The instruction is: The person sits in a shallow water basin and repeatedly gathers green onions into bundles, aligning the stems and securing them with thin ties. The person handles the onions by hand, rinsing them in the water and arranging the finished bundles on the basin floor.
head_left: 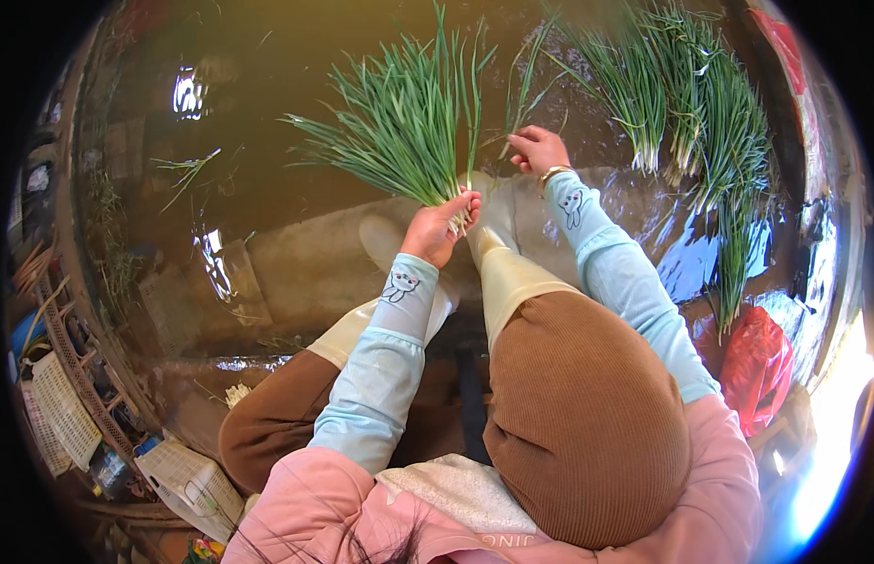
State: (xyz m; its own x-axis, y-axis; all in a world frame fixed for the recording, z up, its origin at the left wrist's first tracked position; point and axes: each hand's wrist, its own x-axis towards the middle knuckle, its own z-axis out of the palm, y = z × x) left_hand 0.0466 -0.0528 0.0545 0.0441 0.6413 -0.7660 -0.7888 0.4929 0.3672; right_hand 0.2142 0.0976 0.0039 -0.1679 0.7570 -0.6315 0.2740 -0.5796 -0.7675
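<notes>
My left hand point(444, 226) is closed round the white root ends of a bunch of thin green onions point(399, 122). Their long leaves fan out up and to the left over brown water. To the right of the bunch, my right hand point(540, 152) has its fingers pinched together. A few thin, loose green onion blades point(523, 89) reach down to those fingertips. Pale blue sleeve covers lie over both my forearms. Below the left hand are my knees, with cream-coloured boots standing in the water.
Several bunches of green onions point(700, 103) lie in a pile at the far right, white ends toward me. A red plastic bag point(756, 362) sits below them. Stray blades point(188, 171) float at left. White plastic baskets point(188, 484) stand at the lower left beyond the pool's edge.
</notes>
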